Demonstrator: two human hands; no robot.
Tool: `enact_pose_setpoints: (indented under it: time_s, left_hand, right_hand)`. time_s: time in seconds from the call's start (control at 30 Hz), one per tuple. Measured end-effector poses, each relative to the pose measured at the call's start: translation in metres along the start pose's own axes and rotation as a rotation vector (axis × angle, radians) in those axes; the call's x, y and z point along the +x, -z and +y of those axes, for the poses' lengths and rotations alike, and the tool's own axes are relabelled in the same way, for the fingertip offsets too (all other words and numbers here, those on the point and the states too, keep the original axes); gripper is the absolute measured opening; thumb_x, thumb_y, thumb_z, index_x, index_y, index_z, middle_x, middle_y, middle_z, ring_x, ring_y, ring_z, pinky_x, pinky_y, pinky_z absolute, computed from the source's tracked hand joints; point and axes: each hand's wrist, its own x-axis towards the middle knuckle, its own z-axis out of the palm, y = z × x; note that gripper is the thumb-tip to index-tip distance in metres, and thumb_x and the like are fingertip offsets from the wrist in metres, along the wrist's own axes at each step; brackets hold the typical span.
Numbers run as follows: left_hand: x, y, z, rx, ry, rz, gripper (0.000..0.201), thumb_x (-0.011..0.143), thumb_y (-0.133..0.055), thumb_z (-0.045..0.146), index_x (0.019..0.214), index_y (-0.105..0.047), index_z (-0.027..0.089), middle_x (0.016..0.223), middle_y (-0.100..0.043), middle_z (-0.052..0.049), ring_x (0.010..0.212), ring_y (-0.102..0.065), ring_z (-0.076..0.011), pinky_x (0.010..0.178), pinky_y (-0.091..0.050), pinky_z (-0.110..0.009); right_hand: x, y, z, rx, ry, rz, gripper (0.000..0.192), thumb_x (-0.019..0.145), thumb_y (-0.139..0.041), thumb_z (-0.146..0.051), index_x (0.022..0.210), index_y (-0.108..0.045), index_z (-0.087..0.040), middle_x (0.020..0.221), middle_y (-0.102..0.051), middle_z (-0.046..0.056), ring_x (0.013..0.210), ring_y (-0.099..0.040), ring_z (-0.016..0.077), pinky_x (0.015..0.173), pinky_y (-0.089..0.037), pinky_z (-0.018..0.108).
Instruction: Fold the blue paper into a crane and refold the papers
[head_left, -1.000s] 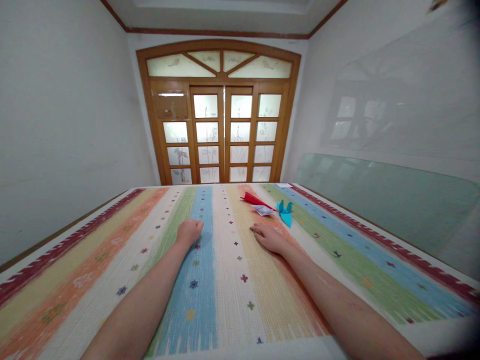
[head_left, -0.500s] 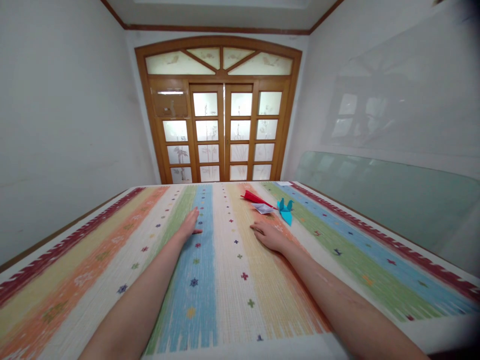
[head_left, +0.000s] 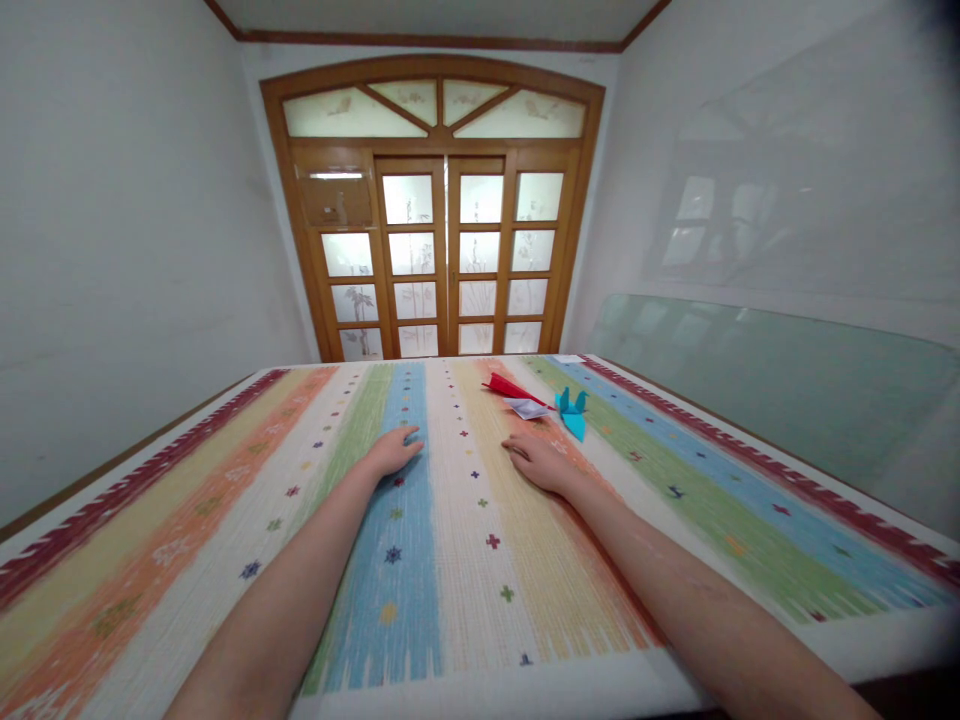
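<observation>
My left hand hovers over or rests on the blue stripe of the striped tablecloth, holding nothing. Its fingers are loosely bent, with the thumb apart from them. On the yellow and orange stripes lies my right hand, palm down and empty, fingers loosely stretched to the left. Just beyond it are a red folded paper piece, narrow and pointed, and a small white folded paper. To their right sits a blue origami crane, close to my right hand but apart from it.
A pale flat piece lies at the table's far edge. Along the right side leans a greenish glass panel. Wooden doors with glass panes stand behind the table, and a white wall runs along the left.
My left hand has turned, its fingers swinging from pointing forward to pointing right. My right hand stays in nearly the same place. The view has shifted slightly; the paper pieces lie as before.
</observation>
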Motion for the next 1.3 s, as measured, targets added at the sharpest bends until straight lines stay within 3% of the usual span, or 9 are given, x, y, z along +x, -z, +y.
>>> enact_pose_setpoints:
  time_s: [0.23, 0.4, 0.5, 0.63, 0.73, 0.87, 1.03, 1.3]
  left_hand:
    - [-0.005, 0.004, 0.0, -0.146, 0.027, -0.05, 0.037, 0.079, -0.066, 0.04, 0.111, -0.071, 0.022, 0.124, -0.065, -0.013, 0.111, -0.061, -0.0285, 0.096, -0.045, -0.039]
    - [-0.005, 0.008, -0.011, -0.653, 0.174, 0.053, 0.037, 0.081, -0.068, 0.037, 0.111, -0.068, 0.016, 0.119, -0.065, -0.017, 0.102, -0.064, -0.0257, 0.075, -0.054, -0.033]
    - [-0.005, 0.015, -0.018, -0.779, 0.184, 0.098, 0.033, 0.088, -0.06, 0.035, 0.114, -0.062, 0.016, 0.119, -0.064, -0.016, 0.104, -0.065, -0.0231, 0.075, -0.057, -0.031]
    - [-0.007, 0.033, -0.026, -1.3, 0.298, 0.174, 0.022, 0.092, -0.052, 0.022, 0.111, -0.06, 0.016, 0.111, -0.066, -0.014, 0.099, -0.068, -0.0201, 0.075, -0.059, -0.029]
    - [-0.01, 0.046, -0.03, -1.504, 0.344, 0.239, 0.02, 0.092, -0.047, 0.017, 0.106, -0.061, 0.015, 0.106, -0.066, -0.014, 0.097, -0.069, -0.021, 0.075, -0.06, -0.031]
    - [-0.013, 0.057, -0.037, -1.62, 0.364, 0.297, 0.021, 0.093, -0.043, 0.02, 0.102, -0.061, 0.014, 0.108, -0.064, -0.016, 0.101, -0.067, -0.0232, 0.078, -0.06, -0.035]
    - [-0.016, 0.069, -0.052, -1.721, 0.36, 0.467, 0.028, 0.096, -0.031, 0.031, 0.102, -0.056, 0.02, 0.118, -0.06, -0.015, 0.109, -0.064, -0.0243, 0.081, -0.059, -0.042]
    - [-0.017, 0.072, -0.058, -1.662, 0.434, 0.443, 0.04, 0.094, -0.029, 0.04, 0.127, -0.047, 0.028, 0.135, -0.051, -0.017, 0.118, -0.059, -0.0272, 0.084, -0.056, -0.049]
  right_hand:
    - [0.0, 0.002, -0.001, 0.011, 0.018, 0.001, 0.038, 0.093, -0.043, -0.028, 0.124, -0.064, -0.022, 0.127, -0.064, 0.009, 0.115, -0.057, 0.0247, 0.1, -0.042, 0.039]
    - [0.0, 0.001, 0.001, 0.012, 0.036, 0.0, 0.037, 0.094, -0.042, -0.029, 0.123, -0.064, -0.022, 0.126, -0.064, 0.009, 0.114, -0.058, 0.024, 0.099, -0.043, 0.037]
    - [0.0, 0.001, 0.001, 0.01, 0.041, 0.0, 0.037, 0.094, -0.042, -0.03, 0.123, -0.064, -0.022, 0.126, -0.063, 0.009, 0.114, -0.058, 0.024, 0.099, -0.042, 0.037]
    - [-0.001, 0.004, -0.001, 0.016, 0.04, -0.009, 0.038, 0.094, -0.043, -0.03, 0.125, -0.063, -0.022, 0.128, -0.063, 0.009, 0.115, -0.058, 0.0244, 0.1, -0.042, 0.038]
    - [-0.001, 0.005, -0.002, 0.019, 0.021, -0.016, 0.038, 0.093, -0.043, -0.029, 0.126, -0.063, -0.023, 0.13, -0.062, 0.008, 0.116, -0.057, 0.0249, 0.101, -0.042, 0.039]
    - [-0.001, 0.004, -0.001, 0.012, 0.024, -0.021, 0.039, 0.093, -0.043, -0.029, 0.126, -0.063, -0.022, 0.13, -0.062, 0.009, 0.116, -0.057, 0.0249, 0.101, -0.042, 0.039]
    - [-0.001, 0.004, -0.001, -0.006, 0.044, -0.017, 0.04, 0.094, -0.042, -0.028, 0.126, -0.063, -0.019, 0.131, -0.061, 0.01, 0.117, -0.057, 0.0245, 0.102, -0.042, 0.038]
    - [-0.001, 0.004, -0.003, 0.007, 0.011, -0.025, 0.039, 0.094, -0.043, -0.029, 0.127, -0.062, -0.021, 0.133, -0.06, 0.009, 0.12, -0.055, 0.0248, 0.103, -0.041, 0.04]
